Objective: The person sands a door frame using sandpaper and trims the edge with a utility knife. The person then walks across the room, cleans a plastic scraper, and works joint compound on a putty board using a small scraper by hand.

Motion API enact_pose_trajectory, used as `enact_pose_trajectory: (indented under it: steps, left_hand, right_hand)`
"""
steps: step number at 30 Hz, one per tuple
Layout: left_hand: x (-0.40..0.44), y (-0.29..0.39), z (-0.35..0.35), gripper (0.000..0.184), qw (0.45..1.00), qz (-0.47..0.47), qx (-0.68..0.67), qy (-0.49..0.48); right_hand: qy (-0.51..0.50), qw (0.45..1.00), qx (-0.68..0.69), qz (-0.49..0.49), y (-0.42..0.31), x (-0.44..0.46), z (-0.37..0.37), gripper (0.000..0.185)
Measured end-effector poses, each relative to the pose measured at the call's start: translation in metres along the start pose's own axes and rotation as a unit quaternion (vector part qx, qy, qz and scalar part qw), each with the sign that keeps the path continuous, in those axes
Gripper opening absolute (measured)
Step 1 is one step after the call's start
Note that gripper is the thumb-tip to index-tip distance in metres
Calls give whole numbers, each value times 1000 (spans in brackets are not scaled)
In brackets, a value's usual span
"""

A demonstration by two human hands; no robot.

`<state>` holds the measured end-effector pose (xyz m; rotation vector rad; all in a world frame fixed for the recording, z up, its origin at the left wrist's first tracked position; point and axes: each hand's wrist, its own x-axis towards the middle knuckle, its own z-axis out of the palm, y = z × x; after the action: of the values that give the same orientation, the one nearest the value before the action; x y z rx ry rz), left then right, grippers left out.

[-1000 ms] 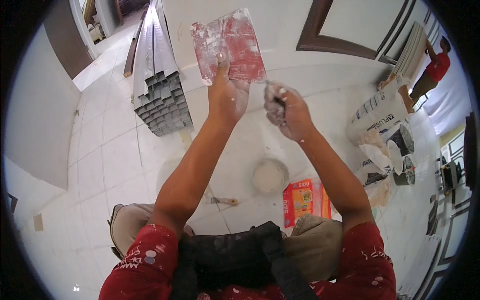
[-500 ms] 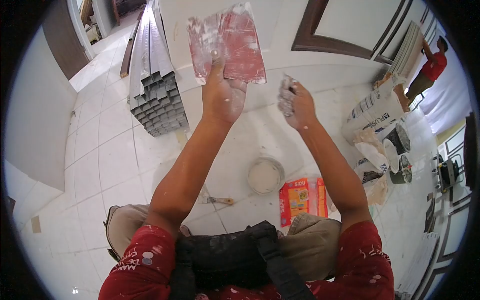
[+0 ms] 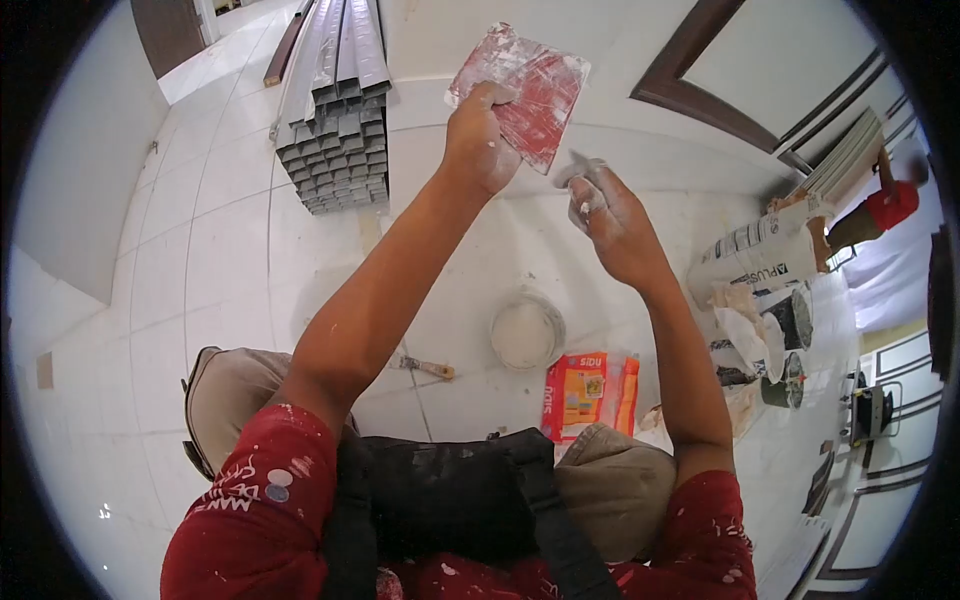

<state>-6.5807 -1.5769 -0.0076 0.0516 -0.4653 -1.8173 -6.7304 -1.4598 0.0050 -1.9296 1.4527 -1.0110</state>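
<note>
My left hand (image 3: pixel 484 145) grips a square red plastic putty board (image 3: pixel 545 95), smeared with white putty and tilted, with the thumb over its near side. Just right of the board's lower corner is my right hand (image 3: pixel 612 215), coated in white paste. Its fingers are closed round a putty knife (image 3: pixel 573 168); only a short greyish blade shows, and the handle is hidden in the fist. Below, a round tub of white putty (image 3: pixel 525 332) stands on the floor. A paintbrush (image 3: pixel 427 368) lies left of it, and a red-orange packet (image 3: pixel 590 395) lies to its right.
A stack of grey metal tubes (image 3: pixel 335 150) lies at upper left along the white wall. On the right are a large white sack (image 3: pixel 755 245) and buckets (image 3: pixel 790 320). Another person in a red shirt (image 3: pixel 892 205) stands at far right. Dark-framed panels (image 3: pixel 715 110) are beyond.
My left hand has moved right and tilted the board, bringing its lower corner close to my right hand. The right hand has turned, showing the blade. The whole view has shifted slightly.
</note>
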Motion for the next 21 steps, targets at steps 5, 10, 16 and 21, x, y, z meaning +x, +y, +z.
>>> enact_pose_trajectory:
  steps: [5, 10, 16, 21]
  left_hand:
    - [1, 3, -3, 27, 999, 11, -1, -43]
    - [0, 3, 1, 24, 1000, -7, -3, 13]
    - [2, 7, -2, 19, 999, -9, -3, 35]
    - [-6, 11, 9, 20, 999, 9, 16, 34]
  right_hand:
    - [8, 1000, -9, -28, 4, 4, 0, 24]
    - [65, 981, -178, -50, -7, 14, 1, 21]
    - [77, 956, -229, -164, 5, 9, 13, 19]
    - [94, 987, -106, -69, 1, 14, 12, 19]
